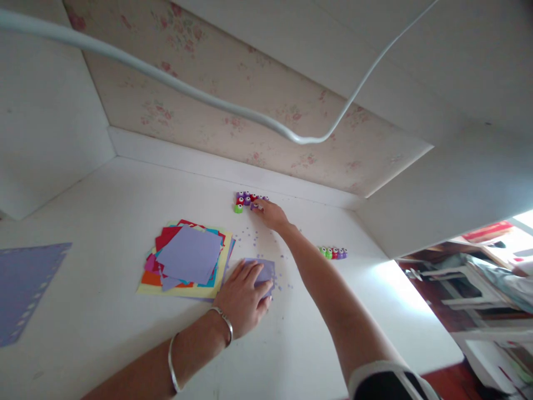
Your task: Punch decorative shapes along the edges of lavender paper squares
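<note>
My left hand [244, 297] lies with its fingers spread on a small purple sheet of paper [265, 269] and holds it down flat. My right hand [272, 214] reaches to the far side of the table, its fingers drawn together at a small purple toy with a white eye [254, 206]. Beside it stands a cluster of similar small eyed toys [240, 201] in purple, red and green. Left of my left hand is a stack of coloured paper [191, 253], with a purple square on top.
Small purple paper bits [247, 236] lie scattered between my hands. A row of eyed toys [334, 253] stands to the right. A purple sheet with a notched edge [29, 289] is at the left. A white cable [233, 108] hangs across the view above the white table [137, 189].
</note>
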Tool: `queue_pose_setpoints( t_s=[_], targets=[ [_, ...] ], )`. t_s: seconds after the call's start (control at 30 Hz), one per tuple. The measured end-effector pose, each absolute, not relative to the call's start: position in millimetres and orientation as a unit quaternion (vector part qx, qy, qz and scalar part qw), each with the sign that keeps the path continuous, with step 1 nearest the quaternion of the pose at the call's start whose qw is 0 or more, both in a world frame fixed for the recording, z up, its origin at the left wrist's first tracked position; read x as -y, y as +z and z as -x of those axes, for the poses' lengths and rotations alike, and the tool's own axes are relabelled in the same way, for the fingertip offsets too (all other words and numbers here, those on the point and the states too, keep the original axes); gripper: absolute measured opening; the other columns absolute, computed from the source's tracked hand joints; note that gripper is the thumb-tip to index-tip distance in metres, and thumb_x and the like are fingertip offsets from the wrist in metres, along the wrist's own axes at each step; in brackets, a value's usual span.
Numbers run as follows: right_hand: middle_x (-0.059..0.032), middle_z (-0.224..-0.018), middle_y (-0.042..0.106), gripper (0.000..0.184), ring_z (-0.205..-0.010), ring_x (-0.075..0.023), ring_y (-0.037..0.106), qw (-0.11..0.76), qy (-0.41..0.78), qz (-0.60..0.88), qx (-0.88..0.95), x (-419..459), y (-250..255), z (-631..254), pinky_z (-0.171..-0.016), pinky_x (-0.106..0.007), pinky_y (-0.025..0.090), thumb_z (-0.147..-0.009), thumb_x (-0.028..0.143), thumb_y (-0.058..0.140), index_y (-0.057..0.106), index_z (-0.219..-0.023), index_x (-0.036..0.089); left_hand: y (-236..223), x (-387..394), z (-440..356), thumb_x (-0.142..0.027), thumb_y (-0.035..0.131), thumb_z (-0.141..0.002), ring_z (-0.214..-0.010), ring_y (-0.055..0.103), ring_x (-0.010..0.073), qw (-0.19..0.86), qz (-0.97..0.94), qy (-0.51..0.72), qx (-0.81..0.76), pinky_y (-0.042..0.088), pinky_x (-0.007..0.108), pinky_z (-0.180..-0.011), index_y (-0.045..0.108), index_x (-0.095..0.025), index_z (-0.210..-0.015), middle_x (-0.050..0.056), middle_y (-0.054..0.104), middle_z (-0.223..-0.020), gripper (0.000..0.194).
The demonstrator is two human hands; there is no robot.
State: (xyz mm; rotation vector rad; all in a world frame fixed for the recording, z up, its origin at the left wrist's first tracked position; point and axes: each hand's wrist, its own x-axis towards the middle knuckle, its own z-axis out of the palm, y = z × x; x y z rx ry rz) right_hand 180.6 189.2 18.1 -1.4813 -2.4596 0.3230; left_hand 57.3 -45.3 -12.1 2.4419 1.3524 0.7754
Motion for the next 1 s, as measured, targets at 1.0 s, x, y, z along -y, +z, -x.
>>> queue_pose_setpoints(
  t_s=[1.0],
  targets=[
    [-0.0058, -0.091, 0.075, 0.025, -0.082, -0.0202, 0.069, 0.446, 0.385, 0.532, 0.607, -22.5, -9.5, -273.3, -0.080, -0.034, 0.055, -0.079, 0.043, 0.069, 0.074, -0.088, 0.020, -11.3, 36.6, -54.9, -0.019, 0.062, -0.083, -0.119, 0.050, 0.0286, 0.116, -0.789, 0.309, -0.518, 0.042, 0.049, -0.104, 0.063, -0.021, -0.109, 0.011, 0.049, -0.129, 0.026]
  ],
)
